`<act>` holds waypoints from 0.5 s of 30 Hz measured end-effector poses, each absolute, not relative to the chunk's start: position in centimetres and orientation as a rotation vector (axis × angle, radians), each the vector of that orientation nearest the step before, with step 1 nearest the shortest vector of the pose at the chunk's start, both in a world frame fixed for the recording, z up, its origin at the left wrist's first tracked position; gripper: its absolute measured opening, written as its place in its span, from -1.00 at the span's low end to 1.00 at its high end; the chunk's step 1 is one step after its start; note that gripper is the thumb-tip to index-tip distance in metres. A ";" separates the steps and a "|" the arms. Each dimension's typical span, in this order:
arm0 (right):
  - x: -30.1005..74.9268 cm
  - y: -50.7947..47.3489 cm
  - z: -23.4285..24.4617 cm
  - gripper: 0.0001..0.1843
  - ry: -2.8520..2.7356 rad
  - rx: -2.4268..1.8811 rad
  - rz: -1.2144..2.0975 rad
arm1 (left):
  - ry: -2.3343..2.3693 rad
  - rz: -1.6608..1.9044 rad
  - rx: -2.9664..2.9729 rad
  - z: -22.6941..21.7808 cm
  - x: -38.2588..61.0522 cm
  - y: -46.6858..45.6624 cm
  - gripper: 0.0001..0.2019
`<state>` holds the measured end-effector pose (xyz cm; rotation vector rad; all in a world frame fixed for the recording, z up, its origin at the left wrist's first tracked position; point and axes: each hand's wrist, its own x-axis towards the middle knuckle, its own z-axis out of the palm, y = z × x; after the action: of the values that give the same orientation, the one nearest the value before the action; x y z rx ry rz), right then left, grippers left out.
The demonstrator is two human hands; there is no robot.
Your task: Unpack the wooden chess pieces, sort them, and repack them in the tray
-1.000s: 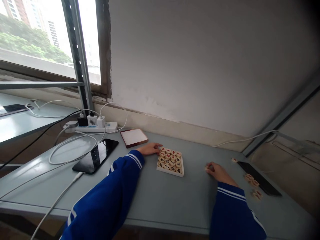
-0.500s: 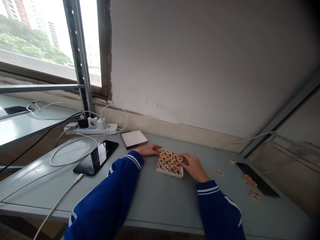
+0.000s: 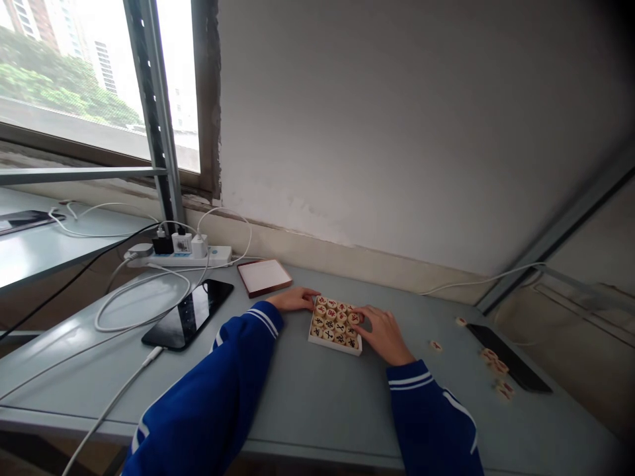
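Note:
A shallow white box [image 3: 333, 346] of Chinese chess pieces [image 3: 329, 324] sits on the table in front of me. Its round wooden discs stand in rows, red characters toward the far side and black ones nearer. My left hand [image 3: 292, 299] holds the box at its far left corner, thumb by the side wall and a finger along the back. At the right edge, my right hand [image 3: 381, 330] pinches a red-marked chess piece [image 3: 354, 318] between thumb and fingers, over the box. Whether that piece rests on others below is hard to see.
Several loose pieces [image 3: 496, 362] lie at the right beside a dark flat slab [image 3: 513, 360]. A box lid [image 3: 265, 276] lies behind my left hand. At left are a phone [image 3: 191, 314], white cables and a power strip [image 3: 213, 256]. A wall closes the back.
My right hand has shifted slightly at the box's right edge, still pinching the red-marked piece. The left hand stays at the corner. The whole view has moved slightly.

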<state>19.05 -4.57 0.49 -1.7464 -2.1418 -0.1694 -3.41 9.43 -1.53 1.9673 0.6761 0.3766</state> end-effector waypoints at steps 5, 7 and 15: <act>18.9 -4.8 0.8 -0.66 -2.152 -1.732 -0.131 | 0.687 0.375 1.960 -1.2 -3.3 9.2 -0.35; 19.3 -4.8 1.0 -0.63 -2.145 -1.751 -0.145 | 0.686 0.376 1.956 -1.2 -3.3 9.2 -0.35; 26.1 -6.1 -0.8 -0.64 -1.589 -2.473 -0.657 | 0.691 0.366 1.979 -1.5 -3.3 9.5 -0.33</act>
<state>26.10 -6.07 -0.76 -2.4730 -1.5888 -0.6570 -3.34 9.47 -1.46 1.9792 0.6909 0.3658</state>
